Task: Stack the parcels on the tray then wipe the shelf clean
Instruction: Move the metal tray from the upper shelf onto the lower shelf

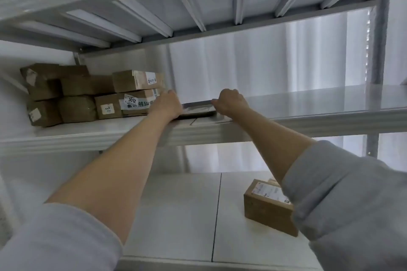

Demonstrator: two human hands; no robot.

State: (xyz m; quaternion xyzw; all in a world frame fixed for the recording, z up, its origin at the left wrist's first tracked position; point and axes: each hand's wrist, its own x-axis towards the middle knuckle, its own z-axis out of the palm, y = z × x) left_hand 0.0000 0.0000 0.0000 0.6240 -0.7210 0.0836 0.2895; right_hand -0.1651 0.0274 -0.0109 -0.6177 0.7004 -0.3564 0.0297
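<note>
1. A white metal shelving unit stands in front of a pale curtain [264,61], seen from below with both arms reaching up to the shelf [99,132].
2. A flat, dark tray [197,111] lies at the near edge of this shelf, about midway along it, with one hand at each end.
3. The tray looks thin, rigid and light. Its surface looks smooth, so it may slide easily on the shelf. Holding both short ends, as here, should keep it level, which will matter more once it is loaded.
4. The left hand [167,103] covers the tray's left end, with its fingers curled down over the edge in what appears to be a grip.
5. The right hand [230,102] is at the tray's right end, with its fingers closed tightly around that edge.
6. Just left of the tray, touching or nearly touching the left hand, brown parcels [88,94] are piled two high towards the far left corner.
7. The parcels look like stiff cardboard with paper labels. They are probably light and easiest to take by their long sides. None is on the tray yet.
8. On the lower shelf [176,215], near the right, sits a single parcel [266,204], partly hidden by the right sleeve.
</note>
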